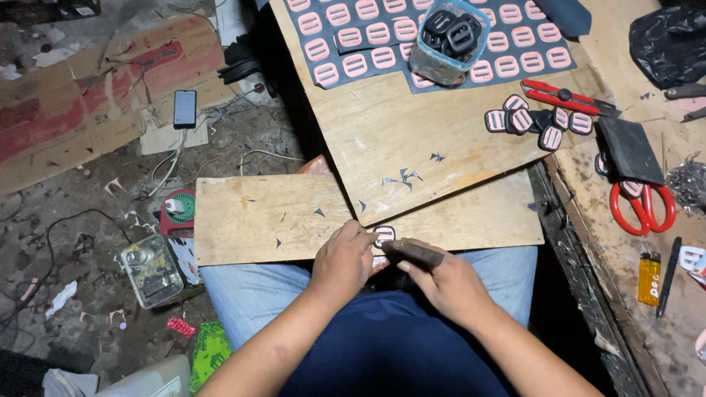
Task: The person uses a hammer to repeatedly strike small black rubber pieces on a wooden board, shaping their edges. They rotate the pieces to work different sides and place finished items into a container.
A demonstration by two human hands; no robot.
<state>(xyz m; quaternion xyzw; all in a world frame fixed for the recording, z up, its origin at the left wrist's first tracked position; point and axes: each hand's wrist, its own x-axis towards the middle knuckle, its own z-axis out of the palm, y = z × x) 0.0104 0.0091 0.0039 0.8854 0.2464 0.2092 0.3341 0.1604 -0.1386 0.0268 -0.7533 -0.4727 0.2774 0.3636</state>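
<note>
My left hand (pixel 343 259) pinches a small pink-and-black buckle piece (pixel 383 235) against the near edge of a plywood board (pixel 257 217) on my lap. Beside it, my right hand (pixel 444 281) grips a dark-handled cutting tool (pixel 416 253) whose tip points at the piece. Small dark offcuts (pixel 403 177) lie scattered on the upper board (pixel 390 140).
Dark sheets with rows of pink buckle shapes (pixel 368 37) lie at the top, under a clear tub of black buckles (pixel 450 38). A pile of cut pieces (pixel 535 117), a red cutter (pixel 562 97), red scissors (pixel 640 202) and a yellow lighter (pixel 649 278) sit to the right. A phone (pixel 184 108) lies on the floor at left.
</note>
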